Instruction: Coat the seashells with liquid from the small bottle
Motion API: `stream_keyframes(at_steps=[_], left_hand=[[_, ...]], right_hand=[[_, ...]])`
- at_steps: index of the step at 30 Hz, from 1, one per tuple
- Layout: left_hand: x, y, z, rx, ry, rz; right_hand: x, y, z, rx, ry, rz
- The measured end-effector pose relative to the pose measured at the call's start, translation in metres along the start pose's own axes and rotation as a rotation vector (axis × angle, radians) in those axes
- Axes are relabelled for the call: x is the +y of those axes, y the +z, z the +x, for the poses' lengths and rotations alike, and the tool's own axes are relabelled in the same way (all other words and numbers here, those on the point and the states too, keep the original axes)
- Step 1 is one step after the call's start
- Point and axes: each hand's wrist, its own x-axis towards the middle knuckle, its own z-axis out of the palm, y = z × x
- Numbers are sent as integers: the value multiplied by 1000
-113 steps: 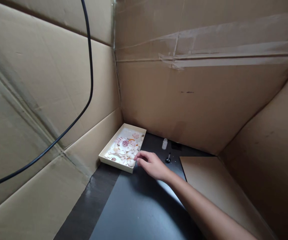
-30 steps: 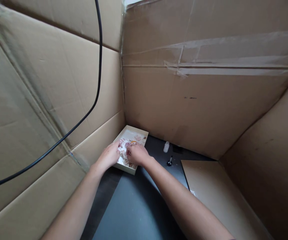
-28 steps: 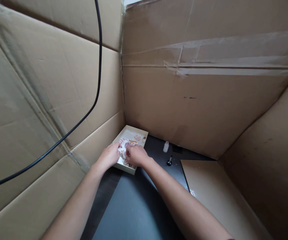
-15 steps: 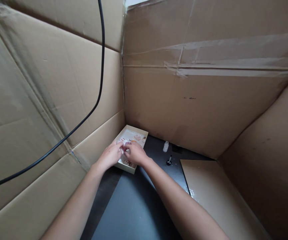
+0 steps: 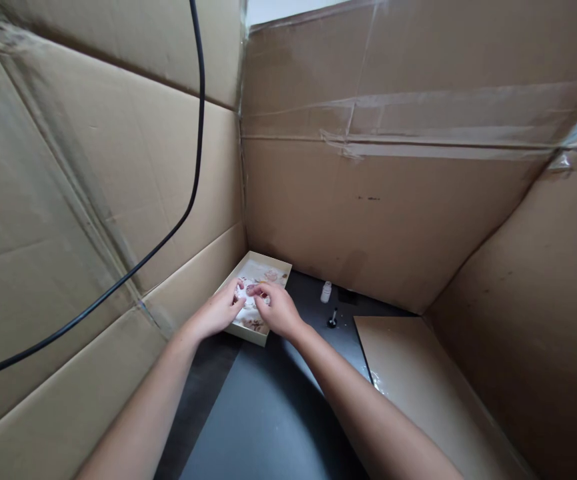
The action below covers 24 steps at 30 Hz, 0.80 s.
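Observation:
My left hand [image 5: 221,309] is over the left side of a shallow cream box [image 5: 251,335], thumb and fingers curled around the edge of a small bright white piece [image 5: 246,295] with reddish marks. What that piece is I cannot make out. My right hand [image 5: 277,310] comes in from the other side, thumb and forefinger apart. Its fingertips touch a small dark-reddish spot or piece [image 5: 250,289] on the white one. Pinkish and brown patterns show on the box's pale inside; the hands hide part of it.
A small whitish bottle [image 5: 326,292] stands right of the box, with a black cap bearing an upright stem [image 5: 332,321] nearer me. A cardboard sheet [image 5: 408,360] lies on the dark surface [image 5: 268,407]. Cardboard walls [image 5: 393,220] enclose it; a black cable [image 5: 201,113] hangs left.
My hands have drawn slightly apart, and my right thumb and forefinger have spread. More of the white piece and the dark-reddish spot shows between them. The view has shifted slightly.

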Motion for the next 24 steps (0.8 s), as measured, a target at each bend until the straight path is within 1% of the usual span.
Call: stream_keyframes(at_steps=[2, 4, 7, 9, 11, 12, 14, 18, 20, 24], left_hand=[[4, 1, -1, 33, -12, -22], [9, 4, 0, 46, -24, -35], [20, 9, 1, 24, -21, -60], [27, 12, 2, -4, -6, -109], [34, 16, 2, -37, 0, -166], [38, 18, 1, -53, 4, -191], [47, 22, -2, -75, 26, -226], [69, 32, -12, -76, 95, -276], [80, 39, -17, -106, 120, -334], [99, 59, -25, -194, 136, -429]], right_hand=[[-2, -22, -18, 72, -47, 22], [3, -46, -41, 201, -17, 13], [29, -79, -76, 371, 135, -78], [54, -92, -94, 407, 275, -177], [76, -98, -105, 361, 395, -307], [84, -98, -108, 319, 421, -366], [93, -95, -109, 227, 440, -465], [91, -87, -101, 93, 426, -618], [90, -86, -99, 50, 418, -655], [95, -87, -100, 40, 388, -623]])
